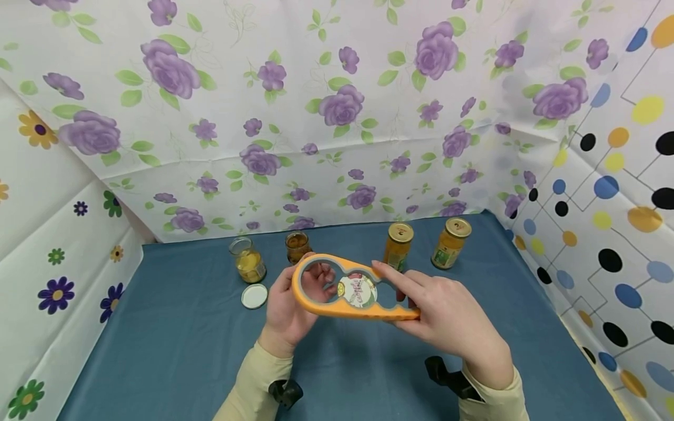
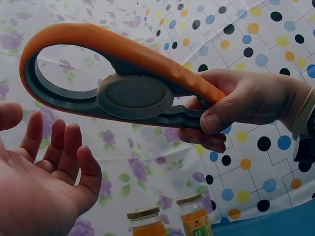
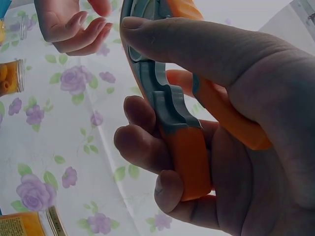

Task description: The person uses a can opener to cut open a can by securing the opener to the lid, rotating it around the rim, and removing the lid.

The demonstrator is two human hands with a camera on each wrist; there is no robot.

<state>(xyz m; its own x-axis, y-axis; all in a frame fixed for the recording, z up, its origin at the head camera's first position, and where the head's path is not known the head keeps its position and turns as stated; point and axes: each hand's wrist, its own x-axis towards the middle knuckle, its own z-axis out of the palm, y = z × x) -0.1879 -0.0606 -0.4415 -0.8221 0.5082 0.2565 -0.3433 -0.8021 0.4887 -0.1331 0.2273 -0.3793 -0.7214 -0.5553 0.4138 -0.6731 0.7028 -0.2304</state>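
My right hand grips the handle end of an orange jar opener with a grey ridged lining, held above the table. In the right wrist view its fingers curl round the two orange handles. A round jar lid with a printed face sits in the opener's middle, and its pale underside shows in the left wrist view. My left hand is near the opener's wide loop, palm turned up and fingers loosely bent. From the left wrist view, that hand holds nothing and is apart from the opener.
Behind the left hand stand a lidless glass jar with yellow contents and a darker lidless jar. A loose white lid lies in front. Two gold-capped jars stand at the back right of the blue-covered table. Patterned sheets surround it.
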